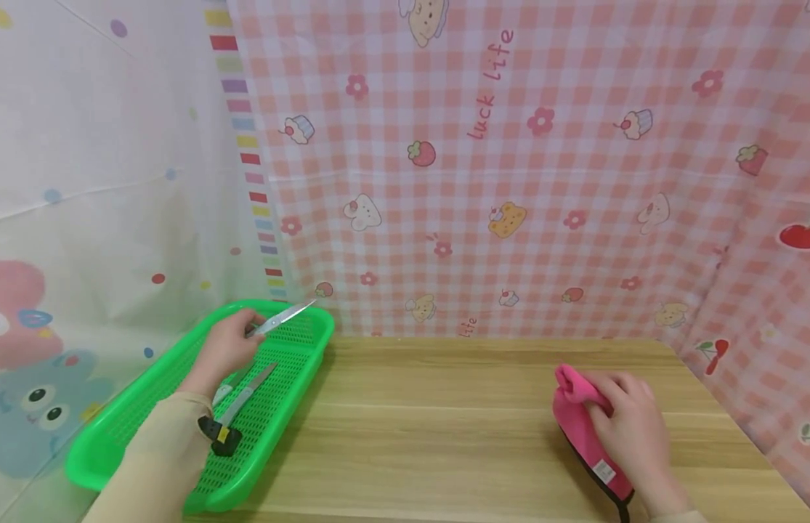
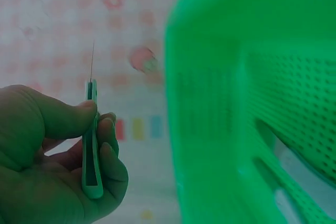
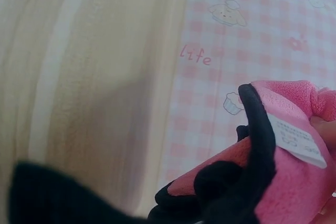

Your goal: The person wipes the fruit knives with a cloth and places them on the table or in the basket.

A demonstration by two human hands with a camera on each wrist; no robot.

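Note:
My left hand (image 1: 224, 352) grips a folding knife (image 1: 283, 317) above the far part of a green basket, with the blade out and pointing up to the right. In the left wrist view, thumb and curled fingers pinch its slotted handle (image 2: 91, 166), and the thin blade shows edge-on. Below that hand, another knife (image 1: 249, 392) with a grey handle lies in the basket beside a second one (image 1: 224, 393), partly hidden by the wrist. On the right, my right hand (image 1: 630, 425) holds a folded pink cloth (image 1: 580, 421) with black edging and a white label, over the table.
The green perforated basket (image 1: 283, 430) stands at the table's left side, close to the white printed curtain (image 1: 150, 240). A pink checked curtain (image 1: 470, 181) hangs along the back and right. Bare wooden table (image 1: 431, 421) lies between the hands.

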